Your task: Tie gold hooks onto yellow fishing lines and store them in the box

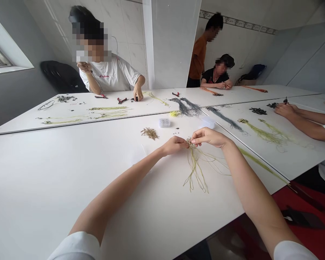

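Observation:
Over the near white table, my left hand [176, 145] and my right hand [206, 137] come together at the top of a bundle of yellow-green cords [195, 169]. Both have their fingers pinched around its gathered end, where small metallic pieces show between the fingertips, too small to make out. The loose cord ends hang down and spread over the tabletop below. Left of my hands lies a pile of small gold-coloured metal pieces [150, 133]. Beyond them stands a clear plastic box [164, 123] with a few tiny dark bits near it.
Across the table a person in a white shirt [108, 74] sits near red-handled pliers [121, 100]. Grey cord bundles [188, 106] lie at the table joint. At right, a co-worker's hands [287, 109] rest near dark small parts [258, 111] and green cords [262, 133].

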A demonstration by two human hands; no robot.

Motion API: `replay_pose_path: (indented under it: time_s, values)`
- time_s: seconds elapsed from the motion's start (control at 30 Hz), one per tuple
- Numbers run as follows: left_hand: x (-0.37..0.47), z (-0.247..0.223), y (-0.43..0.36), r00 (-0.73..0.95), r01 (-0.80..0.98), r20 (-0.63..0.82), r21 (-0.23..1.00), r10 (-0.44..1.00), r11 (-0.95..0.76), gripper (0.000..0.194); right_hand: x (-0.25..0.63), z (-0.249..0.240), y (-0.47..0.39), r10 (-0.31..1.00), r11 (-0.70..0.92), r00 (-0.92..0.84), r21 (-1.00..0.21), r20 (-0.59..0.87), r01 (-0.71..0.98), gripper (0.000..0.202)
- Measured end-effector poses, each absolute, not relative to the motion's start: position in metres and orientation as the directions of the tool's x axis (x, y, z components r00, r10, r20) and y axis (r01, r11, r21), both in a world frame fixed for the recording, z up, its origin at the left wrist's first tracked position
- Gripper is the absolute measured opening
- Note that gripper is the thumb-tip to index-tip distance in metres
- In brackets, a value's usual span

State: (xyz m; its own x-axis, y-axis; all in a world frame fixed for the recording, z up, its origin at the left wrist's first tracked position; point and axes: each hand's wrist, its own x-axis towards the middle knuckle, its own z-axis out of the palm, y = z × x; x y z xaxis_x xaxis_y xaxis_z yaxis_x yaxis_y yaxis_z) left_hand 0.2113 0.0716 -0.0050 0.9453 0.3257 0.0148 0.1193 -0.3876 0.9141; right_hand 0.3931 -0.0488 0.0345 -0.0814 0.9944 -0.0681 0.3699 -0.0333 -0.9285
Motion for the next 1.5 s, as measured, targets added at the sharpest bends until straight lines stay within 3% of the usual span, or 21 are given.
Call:
replay_pose_path:
  time_s: [0.47, 0.83, 1.27, 1.5]
  values:
    - [0.210, -0.010, 0.074, 0.902, 0.114, 0.094, 0.891, 0.422, -0.440, 0.036, 0.397, 0.037, -0.053, 0.996, -0.052, -0.058, -0.969, -0.068, 0.240, 0.018]
    - [0.210, -0.003, 0.059, 0.898, 0.083, 0.081, 0.934, 0.434, -0.346, 0.034, 0.399, 0.038, -0.054, 0.998, -0.035, -0.049, -0.980, -0.045, 0.195, 0.018]
    - [0.209, 0.000, 0.071, 0.764, 0.230, 0.011, 0.929, 0.645, -0.289, 0.023, 0.401, 0.037, -0.054, 0.995, -0.103, 0.036, -0.969, -0.097, 0.224, 0.022]
    - [0.206, 0.005, 0.074, 0.734, 0.264, 0.007, 0.918, 0.679, -0.295, 0.026, 0.400, 0.030, -0.048, 0.987, -0.161, 0.042, -0.944, -0.156, 0.286, 0.026]
